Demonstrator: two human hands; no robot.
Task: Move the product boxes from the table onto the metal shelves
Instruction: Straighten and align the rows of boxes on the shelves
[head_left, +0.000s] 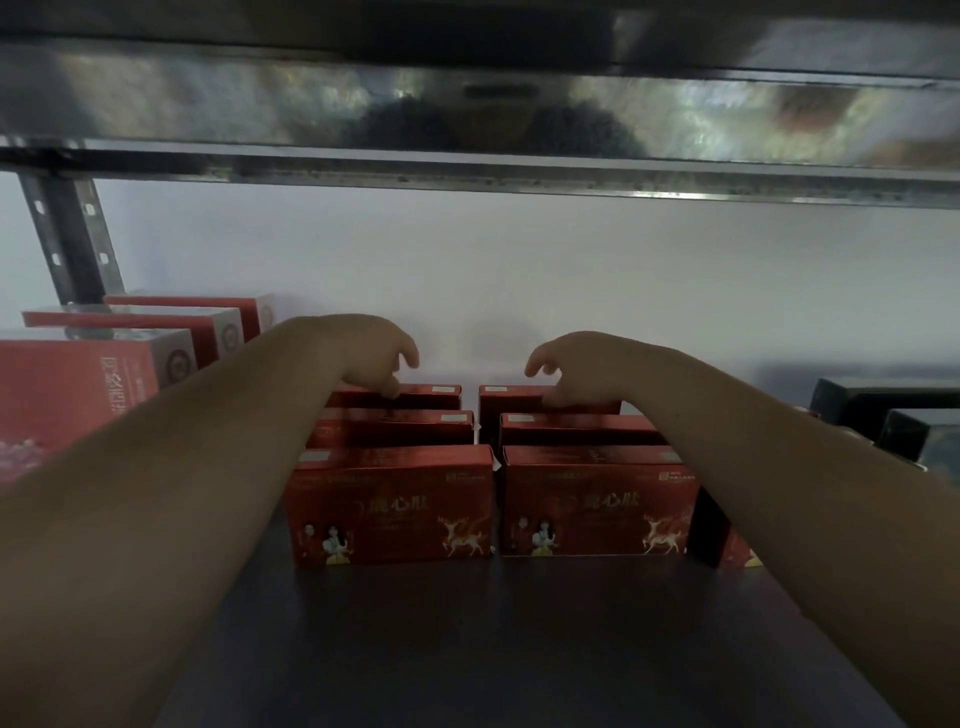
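Hands were both shoved deep into the shelving, arms stretched out over the dark shelf board (493, 649). The left hand (371, 353) was held palm down with its fingers (388, 388) bent, tips set on top of the rear left box (431, 396), and the thumb was stuck out sideways, clear of everything. Same deal on the other side: the right hand (582, 364) was held with fingers curled down onto the top of the rear right box (506, 405), thumb lifted off. Whether either box was actually gripped or just touched couldn't be told tbh.

Six red boxes were stood on edge in two rows of three, already on the shelf board. Just nearer than the left fingers the middle left box (405, 427) was parked, then the front left box (395, 506), with deer and little figures printed on its face. Nearer than the right fingers, the middle right box (571, 428) and front right box (597, 506) were set the same way. A narrow gap was left between the rows, below the space between the two hands.

Well off to the left of the left fingers, paler red boxes (67, 389) were lined up beside a slotted upright post (72, 239). Well off to the right of the right fingers, some dark boxes (883, 405) were stacked. Beyond the fingers the white wall (519, 270) was seen, and overhead the shiny upper shelf (467, 104).
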